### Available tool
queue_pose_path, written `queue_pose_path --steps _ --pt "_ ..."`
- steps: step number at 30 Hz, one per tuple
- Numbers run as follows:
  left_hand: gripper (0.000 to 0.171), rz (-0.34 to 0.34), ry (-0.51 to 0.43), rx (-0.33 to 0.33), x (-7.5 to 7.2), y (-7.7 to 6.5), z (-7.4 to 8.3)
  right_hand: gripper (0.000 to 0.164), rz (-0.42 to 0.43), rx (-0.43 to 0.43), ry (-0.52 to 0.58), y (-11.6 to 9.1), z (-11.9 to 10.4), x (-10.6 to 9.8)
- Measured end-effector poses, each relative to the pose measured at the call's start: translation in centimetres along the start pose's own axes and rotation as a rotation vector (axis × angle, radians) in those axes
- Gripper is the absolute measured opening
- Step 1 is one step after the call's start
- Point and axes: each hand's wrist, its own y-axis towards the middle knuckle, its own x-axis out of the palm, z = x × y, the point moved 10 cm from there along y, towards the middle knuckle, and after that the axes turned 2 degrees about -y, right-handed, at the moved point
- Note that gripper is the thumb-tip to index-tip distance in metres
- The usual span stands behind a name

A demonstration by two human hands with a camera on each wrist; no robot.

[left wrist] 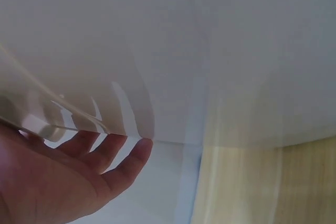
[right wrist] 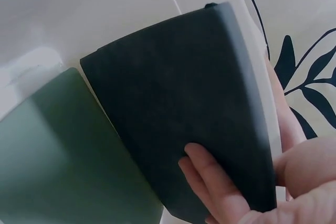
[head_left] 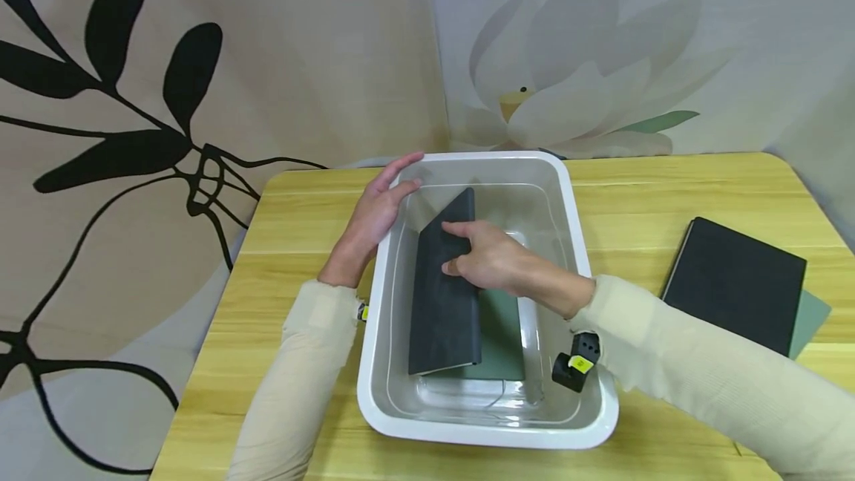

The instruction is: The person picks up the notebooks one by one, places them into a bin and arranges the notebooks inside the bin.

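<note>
Inside the tub (head_left: 487,438), right-hand fingers (right wrist: 206,166) touch a dark notebook (head_left: 442,314).

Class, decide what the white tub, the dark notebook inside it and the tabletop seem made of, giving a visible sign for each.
White tub: probably glossy moulded plastic; bright highlights and smooth rounded corners.
Dark notebook: matte cover, perhaps imitation leather or card; no sharp glare.
Tabletop: wood or wood-look laminate, satin finish; streaky yellow grain, though the look leaves either open.

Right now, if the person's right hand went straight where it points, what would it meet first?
The right hand would likely meet the dark-grey rectangular notebook first; it may already touch it.
</note>
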Motion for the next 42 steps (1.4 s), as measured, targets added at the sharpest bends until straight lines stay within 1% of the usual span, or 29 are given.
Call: queue_pose_path --steps 7,12,15,18,24,30,37,42 --pt "0.036 -0.008 -0.011 -0.011 0.1 -0.3 0.3 0.066 -0.003 -0.002 0.027 0.2 0.1 0.1" --pt "0.04 -0.026 -0.037 -0.021 0.6 -1.2 1.4 0.066 -0.012 -0.003 0.039 0.3 0.3 0.3" --pt "0.042 -0.033 -0.036 -0.013 0.8 -1.7 2.1 0.066 -0.005 -0.005 0.023 0.3 0.4 0.3" --pt "0.042 -0.035 -0.024 -0.005 1.0 -1.9 2.4 0.066 0.0 -0.01 0.011 0.3 0.5 0.3" --pt "0.042 -0.038 -0.02 0.004 1.0 -2.0 2.5 0.067 0.001 -0.01 0.002 0.3 0.5 0.3" --pt "0.042 -0.046 -0.019 0.003 1.0 -2.0 2.5 0.068 -0.011 0.011 -0.012 0.3 0.7 0.6" --pt "0.042 -0.048 -0.032 -0.001 1.0 -2.0 2.5 0.069 -0.003 -0.009 -0.114 0.2 0.5 0.6" --pt "0.043 -0.051 -0.037 0.004 0.9 -2.1 2.4 0.069 -0.007 -0.02 -0.144 0.3 0.4 0.6"
